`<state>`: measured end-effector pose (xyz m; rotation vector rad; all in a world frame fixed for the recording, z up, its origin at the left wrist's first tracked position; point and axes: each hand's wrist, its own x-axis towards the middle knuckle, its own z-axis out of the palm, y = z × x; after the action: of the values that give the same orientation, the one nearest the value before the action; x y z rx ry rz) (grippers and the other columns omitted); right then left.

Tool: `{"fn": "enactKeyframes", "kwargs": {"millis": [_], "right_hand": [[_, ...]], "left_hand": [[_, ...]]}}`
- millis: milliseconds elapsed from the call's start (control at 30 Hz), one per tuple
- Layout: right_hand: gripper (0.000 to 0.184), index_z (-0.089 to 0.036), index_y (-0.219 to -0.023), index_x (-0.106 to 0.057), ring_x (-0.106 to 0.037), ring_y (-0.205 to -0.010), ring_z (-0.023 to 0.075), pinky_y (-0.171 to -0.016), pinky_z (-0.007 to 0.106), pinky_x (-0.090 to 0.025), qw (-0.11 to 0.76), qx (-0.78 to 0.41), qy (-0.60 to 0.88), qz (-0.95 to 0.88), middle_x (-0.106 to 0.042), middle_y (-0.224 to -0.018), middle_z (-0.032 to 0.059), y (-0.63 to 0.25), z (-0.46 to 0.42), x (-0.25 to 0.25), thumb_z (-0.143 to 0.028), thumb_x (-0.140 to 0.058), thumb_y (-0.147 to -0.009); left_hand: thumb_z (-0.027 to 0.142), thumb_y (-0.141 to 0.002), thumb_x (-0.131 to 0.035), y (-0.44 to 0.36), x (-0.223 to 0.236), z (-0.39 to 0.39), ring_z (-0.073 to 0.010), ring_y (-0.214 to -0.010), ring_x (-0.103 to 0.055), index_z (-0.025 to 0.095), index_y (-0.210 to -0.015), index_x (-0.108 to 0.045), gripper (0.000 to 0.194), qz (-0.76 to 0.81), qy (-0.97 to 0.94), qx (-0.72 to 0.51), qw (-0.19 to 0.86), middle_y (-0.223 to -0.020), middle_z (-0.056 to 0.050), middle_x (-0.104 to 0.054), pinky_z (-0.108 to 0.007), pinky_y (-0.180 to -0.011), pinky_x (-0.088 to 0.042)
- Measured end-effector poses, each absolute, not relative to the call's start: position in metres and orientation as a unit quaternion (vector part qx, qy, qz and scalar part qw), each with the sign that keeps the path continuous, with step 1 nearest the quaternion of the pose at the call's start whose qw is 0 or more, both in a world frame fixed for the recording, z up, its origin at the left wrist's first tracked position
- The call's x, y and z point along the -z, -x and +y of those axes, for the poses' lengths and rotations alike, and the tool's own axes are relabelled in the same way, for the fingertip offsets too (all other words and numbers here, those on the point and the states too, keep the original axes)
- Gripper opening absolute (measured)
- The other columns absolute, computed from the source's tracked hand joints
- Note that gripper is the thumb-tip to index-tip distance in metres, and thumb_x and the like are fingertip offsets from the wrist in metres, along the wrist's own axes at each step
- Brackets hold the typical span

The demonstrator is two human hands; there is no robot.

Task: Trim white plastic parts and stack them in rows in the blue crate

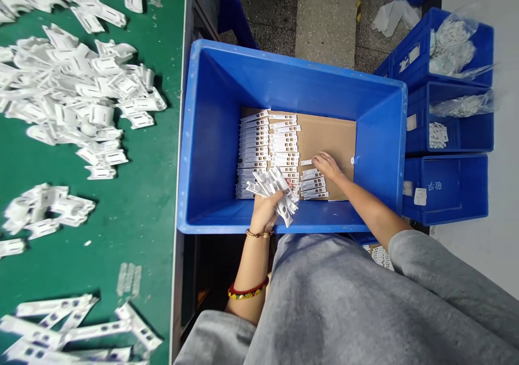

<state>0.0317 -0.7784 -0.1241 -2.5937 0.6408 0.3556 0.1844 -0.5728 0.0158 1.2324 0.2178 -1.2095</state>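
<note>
My left hand [265,209] is closed round a loose bunch of white plastic strips [279,184] with holes in them, held over the near side of a blue crate [292,62]. Deeper in the crate, my right hand [325,164] has its fingers on the end of one white plastic strip [307,163], just above the cardboard [328,132] or on it; which of these I cannot tell. Below that hand lies a short row of similar strips [313,184]. Two longer rows, a left row [254,148] and a middle row [284,143], lie side by side on the cardboard.
A green table [138,213] on the left carries heaps of curved white parts [81,94] and loose long strips [73,327]. Stacked blue crates [454,186] stand at the right by the wall, some holding bagged parts [454,40]. A small white piece [352,160] sits at the cardboard's right edge.
</note>
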Motion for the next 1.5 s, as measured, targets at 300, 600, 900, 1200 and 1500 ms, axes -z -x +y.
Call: {"fn": "enactKeyframes", "kwargs": {"millis": [300, 600, 900, 1200, 1500], "right_hand": [[0.012, -0.02, -0.096, -0.073, -0.057, -0.119, 0.0231, -0.118, 0.046, -0.028, 0.357, 0.069, 0.882, 0.3, -0.069, -0.117, 0.0088, -0.05, -0.754, 0.079, -0.023, -0.063, -0.09], [0.039, -0.018, -0.086, -0.072, -0.07, -0.088, 0.0208, -0.088, 0.037, -0.056, 0.748, 0.104, 0.544, 0.365, -0.074, -0.092, 0.006, -0.092, -0.692, 0.016, -0.048, -0.084, -0.064], [0.018, -0.019, -0.102, -0.067, -0.068, -0.098, 0.0181, -0.088, 0.031, -0.054, 0.555, 0.123, 0.691, 0.446, -0.072, -0.109, 0.007, -0.072, -0.793, 0.082, -0.029, -0.062, -0.089], [0.014, -0.02, -0.086, -0.076, -0.061, -0.099, 0.0254, -0.095, 0.041, -0.047, 0.368, -0.035, 0.836, 0.407, -0.073, -0.096, 0.0077, -0.051, -0.787, 0.153, -0.01, -0.068, -0.08], [0.028, -0.02, -0.103, -0.071, -0.053, -0.111, 0.0268, -0.1, 0.041, -0.043, 0.304, -0.043, 0.876, 0.373, -0.063, -0.115, 0.0089, -0.019, -0.797, 0.151, -0.009, -0.069, -0.078]], "left_hand": [[0.019, -0.05, -0.084, -0.183, -0.015, -0.573, -0.0275, -0.082, -0.073, 0.02, -0.083, -0.074, 0.035, 0.083, -0.545, 0.529, 0.645, -0.085, -0.006, -0.077, -0.04, -0.076, -0.059], [0.011, -0.051, -0.08, -0.18, -0.013, -0.575, -0.0262, -0.108, -0.068, 0.021, -0.097, -0.071, 0.048, 0.078, -0.597, 0.46, 0.653, -0.107, -0.006, -0.075, -0.039, -0.099, -0.051], [0.018, -0.047, -0.082, -0.18, -0.023, -0.577, -0.0228, -0.075, -0.072, 0.016, -0.083, -0.067, 0.039, 0.103, -0.603, 0.473, 0.634, -0.075, -0.003, -0.074, -0.035, -0.076, -0.056], [0.018, -0.047, -0.079, -0.18, -0.021, -0.577, -0.0247, -0.08, -0.073, 0.016, -0.083, -0.067, 0.037, 0.106, -0.609, 0.471, 0.63, -0.077, -0.003, -0.075, -0.036, -0.078, -0.057], [0.016, -0.049, -0.076, -0.18, -0.013, -0.574, -0.024, -0.087, -0.071, 0.018, -0.088, -0.066, 0.04, 0.107, -0.612, 0.46, 0.634, -0.086, -0.003, -0.074, -0.034, -0.082, -0.054]]}}
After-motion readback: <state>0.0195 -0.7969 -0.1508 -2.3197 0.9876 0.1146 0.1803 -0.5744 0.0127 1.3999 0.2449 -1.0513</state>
